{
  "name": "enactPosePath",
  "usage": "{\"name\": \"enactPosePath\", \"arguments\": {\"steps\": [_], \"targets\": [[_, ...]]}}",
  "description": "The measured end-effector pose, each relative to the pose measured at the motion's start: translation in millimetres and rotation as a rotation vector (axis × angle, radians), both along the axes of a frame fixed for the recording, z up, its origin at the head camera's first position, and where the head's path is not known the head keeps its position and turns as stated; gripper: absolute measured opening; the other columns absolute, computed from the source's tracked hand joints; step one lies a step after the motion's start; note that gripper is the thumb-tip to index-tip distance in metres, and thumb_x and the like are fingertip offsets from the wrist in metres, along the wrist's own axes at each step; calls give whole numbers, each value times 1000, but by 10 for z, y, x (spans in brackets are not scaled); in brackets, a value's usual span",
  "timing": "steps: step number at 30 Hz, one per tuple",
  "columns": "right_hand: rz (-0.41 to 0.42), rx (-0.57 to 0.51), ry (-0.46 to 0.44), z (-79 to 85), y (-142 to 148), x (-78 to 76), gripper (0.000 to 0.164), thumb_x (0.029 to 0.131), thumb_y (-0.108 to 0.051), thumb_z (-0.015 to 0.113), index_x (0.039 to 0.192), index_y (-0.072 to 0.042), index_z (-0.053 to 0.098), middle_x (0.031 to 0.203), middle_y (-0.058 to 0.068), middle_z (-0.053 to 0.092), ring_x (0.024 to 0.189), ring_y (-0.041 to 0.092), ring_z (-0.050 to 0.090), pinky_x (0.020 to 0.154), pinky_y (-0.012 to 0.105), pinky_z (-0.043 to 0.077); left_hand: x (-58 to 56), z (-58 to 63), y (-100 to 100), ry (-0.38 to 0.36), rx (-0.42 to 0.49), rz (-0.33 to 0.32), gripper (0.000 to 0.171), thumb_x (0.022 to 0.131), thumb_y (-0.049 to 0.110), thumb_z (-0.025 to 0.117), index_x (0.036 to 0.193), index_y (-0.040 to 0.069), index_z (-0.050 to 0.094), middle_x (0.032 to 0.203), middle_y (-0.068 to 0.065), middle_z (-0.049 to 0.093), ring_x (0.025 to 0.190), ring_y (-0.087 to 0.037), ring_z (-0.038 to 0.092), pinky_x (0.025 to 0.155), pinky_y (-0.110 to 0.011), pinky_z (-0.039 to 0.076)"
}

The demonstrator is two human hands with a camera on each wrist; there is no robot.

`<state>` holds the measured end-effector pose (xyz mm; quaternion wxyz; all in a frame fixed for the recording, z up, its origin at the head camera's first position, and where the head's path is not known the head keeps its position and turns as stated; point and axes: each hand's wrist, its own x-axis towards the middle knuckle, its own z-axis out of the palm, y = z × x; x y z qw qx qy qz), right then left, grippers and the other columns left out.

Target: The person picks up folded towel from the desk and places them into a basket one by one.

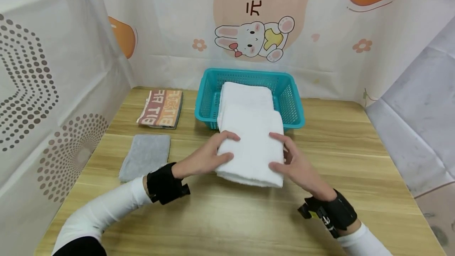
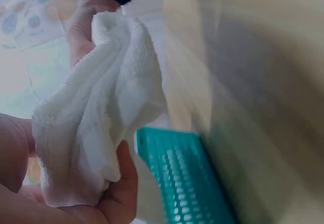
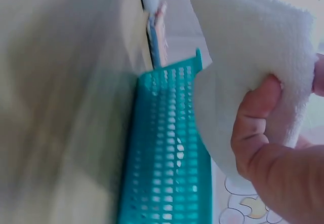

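Note:
A folded white towel (image 1: 252, 153) is held between both hands at the near side of a teal plastic basket (image 1: 298, 108). My left hand (image 1: 209, 154) grips its left edge, thumb and a finger on top. On the right edge, my right hand (image 1: 300, 165) pinches it the same way. The left wrist view shows the towel's (image 2: 109, 97) stacked folds, raised off the table with fingers beneath. In the right wrist view, a finger presses into the towel (image 3: 263, 36). More white towelling (image 1: 247, 94) lies inside the basket, partly hidden behind the held towel.
To the left of the basket lies a folded patterned towel (image 1: 161, 108) in red and orange with lettering. Nearer, a folded grey towel (image 1: 146, 155) lies beside my left forearm. Everything rests on a wooden table (image 1: 341, 141), with a printed curtain (image 1: 177, 23) behind it.

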<state>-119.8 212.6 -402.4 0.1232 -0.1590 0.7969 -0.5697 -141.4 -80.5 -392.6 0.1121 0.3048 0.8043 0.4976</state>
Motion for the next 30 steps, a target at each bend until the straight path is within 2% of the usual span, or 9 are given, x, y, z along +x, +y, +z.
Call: {"name": "enactPosePath", "arguments": {"steps": [5,9,12,16,21,26,30], "targets": [[-43,-14,71,117,-6,-290,72,91,3,66,153,-11,34,144,18,38,108,30,53,82,23,52,-283,89,41,95,8,49,39,96,3,63,134,4,52,142,-13,51,130,-25,45,109,-44,35],[-75,-11,122,175,-21,-523,69,90,6,64,152,-9,36,139,20,41,105,31,56,79,22,52,-524,156,91,139,-9,89,39,96,3,62,134,3,52,141,-12,51,132,-25,43,110,-43,33],[-100,4,135,224,-28,-688,70,90,7,63,153,-9,35,144,20,37,110,35,55,77,22,52,-691,198,133,158,-26,115,40,96,3,61,135,3,51,141,-13,50,131,-25,42,110,-42,33],[-137,45,128,289,-58,-896,72,91,5,63,154,-14,34,155,13,30,116,37,53,78,26,51,-887,220,164,163,-63,151,44,98,5,60,140,4,49,141,-15,48,127,-26,41,107,-41,34],[-154,108,131,291,-99,-1127,72,94,-4,62,156,-22,32,155,13,31,107,35,55,77,31,49,-1110,212,173,147,-93,182,48,100,6,57,147,4,44,146,-15,42,129,-26,37,109,-38,33],[-166,107,156,216,-90,-1314,68,99,-9,57,158,-21,28,160,10,27,98,32,55,77,29,46,-1284,207,208,128,-114,182,50,102,7,54,150,5,40,150,-15,37,133,-27,35,111,-36,31],[-192,101,175,165,-100,-1424,66,100,-8,55,158,-18,27,162,8,24,103,33,53,82,31,44,-1408,192,248,132,-139,181,52,103,6,52,152,7,37,152,-16,32,135,-25,34,113,-33,30]]}}
